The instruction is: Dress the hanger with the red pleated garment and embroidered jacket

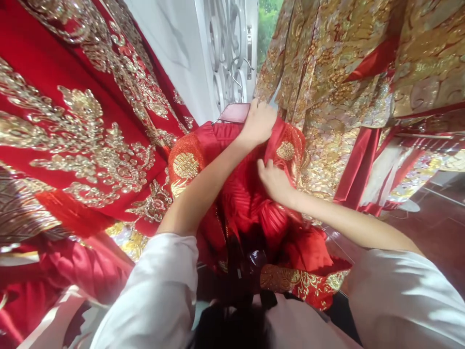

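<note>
A red garment [250, 203] with round gold embroidered patches hangs in front of me on a pink hanger [235, 112] with a metal hook. My left hand [258, 122] is closed over the top of the garment at the hanger's shoulder. My right hand [274, 182] pinches the red fabric just below a gold patch [286, 150], near the collar. Both arms wear white short sleeves.
A large red robe with gold embroidery [80, 131] fills the left side. A gold and red robe [348, 82] hangs at the right. A white door with metal scrollwork [225, 48] stands behind. Dark glossy floor [432, 228] shows at the right.
</note>
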`<action>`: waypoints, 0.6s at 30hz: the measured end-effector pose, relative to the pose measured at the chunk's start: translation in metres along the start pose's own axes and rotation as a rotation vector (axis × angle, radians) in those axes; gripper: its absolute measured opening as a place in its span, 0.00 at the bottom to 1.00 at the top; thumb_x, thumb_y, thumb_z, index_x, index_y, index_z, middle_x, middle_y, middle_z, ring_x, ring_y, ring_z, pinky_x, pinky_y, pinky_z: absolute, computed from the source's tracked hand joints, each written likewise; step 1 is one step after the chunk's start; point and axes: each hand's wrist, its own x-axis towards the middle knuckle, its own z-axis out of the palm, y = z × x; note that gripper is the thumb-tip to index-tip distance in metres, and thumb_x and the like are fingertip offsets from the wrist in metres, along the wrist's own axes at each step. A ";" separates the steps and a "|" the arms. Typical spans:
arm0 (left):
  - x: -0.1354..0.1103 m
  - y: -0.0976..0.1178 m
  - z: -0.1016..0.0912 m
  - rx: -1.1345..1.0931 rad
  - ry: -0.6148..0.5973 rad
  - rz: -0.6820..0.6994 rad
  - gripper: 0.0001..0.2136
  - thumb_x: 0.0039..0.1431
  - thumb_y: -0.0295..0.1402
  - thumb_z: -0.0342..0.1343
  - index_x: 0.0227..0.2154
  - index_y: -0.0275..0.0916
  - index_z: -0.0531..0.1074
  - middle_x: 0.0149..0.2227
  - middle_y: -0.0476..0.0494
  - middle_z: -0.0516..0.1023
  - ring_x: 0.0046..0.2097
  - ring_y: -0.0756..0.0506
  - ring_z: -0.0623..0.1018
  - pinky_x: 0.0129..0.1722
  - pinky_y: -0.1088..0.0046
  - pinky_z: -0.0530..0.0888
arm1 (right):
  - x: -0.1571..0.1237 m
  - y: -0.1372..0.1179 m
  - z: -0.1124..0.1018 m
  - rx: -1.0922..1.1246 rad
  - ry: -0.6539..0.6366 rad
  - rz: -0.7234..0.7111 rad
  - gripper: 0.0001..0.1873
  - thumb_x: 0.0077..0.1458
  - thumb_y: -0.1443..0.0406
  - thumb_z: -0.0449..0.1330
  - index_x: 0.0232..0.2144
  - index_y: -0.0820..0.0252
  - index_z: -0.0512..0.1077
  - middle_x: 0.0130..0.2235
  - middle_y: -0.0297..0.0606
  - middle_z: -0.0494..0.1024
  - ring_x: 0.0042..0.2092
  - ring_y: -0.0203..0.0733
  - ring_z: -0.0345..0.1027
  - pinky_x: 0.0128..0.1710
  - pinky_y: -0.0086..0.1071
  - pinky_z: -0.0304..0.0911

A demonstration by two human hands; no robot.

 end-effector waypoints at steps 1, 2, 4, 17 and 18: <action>-0.007 -0.001 -0.010 0.018 0.010 0.004 0.22 0.58 0.25 0.42 0.55 0.39 0.65 0.53 0.40 0.71 0.59 0.39 0.63 0.60 0.56 0.55 | -0.003 0.003 0.007 0.009 -0.025 -0.027 0.24 0.60 0.68 0.42 0.57 0.66 0.61 0.47 0.63 0.70 0.37 0.53 0.72 0.27 0.37 0.63; -0.015 -0.003 -0.021 0.020 0.025 -0.009 0.24 0.58 0.26 0.42 0.57 0.44 0.61 0.55 0.44 0.69 0.60 0.41 0.62 0.60 0.58 0.57 | -0.005 0.008 0.008 0.038 -0.043 -0.057 0.27 0.61 0.63 0.46 0.61 0.65 0.56 0.47 0.62 0.70 0.35 0.52 0.72 0.28 0.38 0.63; -0.037 -0.010 -0.043 0.048 0.088 -0.086 0.24 0.58 0.28 0.41 0.57 0.50 0.59 0.57 0.49 0.67 0.59 0.43 0.62 0.58 0.61 0.61 | -0.004 0.026 0.000 0.141 -0.026 -0.066 0.35 0.59 0.54 0.50 0.64 0.62 0.49 0.41 0.55 0.74 0.33 0.50 0.71 0.29 0.40 0.64; -0.137 -0.093 -0.049 0.076 -0.072 -0.502 0.24 0.62 0.52 0.35 0.39 0.39 0.69 0.35 0.34 0.74 0.40 0.36 0.74 0.39 0.62 0.68 | 0.035 0.158 0.021 0.915 0.329 0.209 0.15 0.51 0.55 0.58 0.22 0.57 0.61 0.23 0.34 0.63 0.26 0.37 0.55 0.31 0.34 0.56; -0.135 -0.099 -0.049 0.029 -0.069 -0.471 0.24 0.62 0.52 0.36 0.36 0.39 0.70 0.33 0.36 0.74 0.37 0.38 0.74 0.38 0.64 0.68 | 0.036 0.165 0.017 1.018 0.306 0.186 0.15 0.51 0.54 0.58 0.22 0.57 0.62 0.22 0.33 0.62 0.24 0.36 0.53 0.28 0.32 0.54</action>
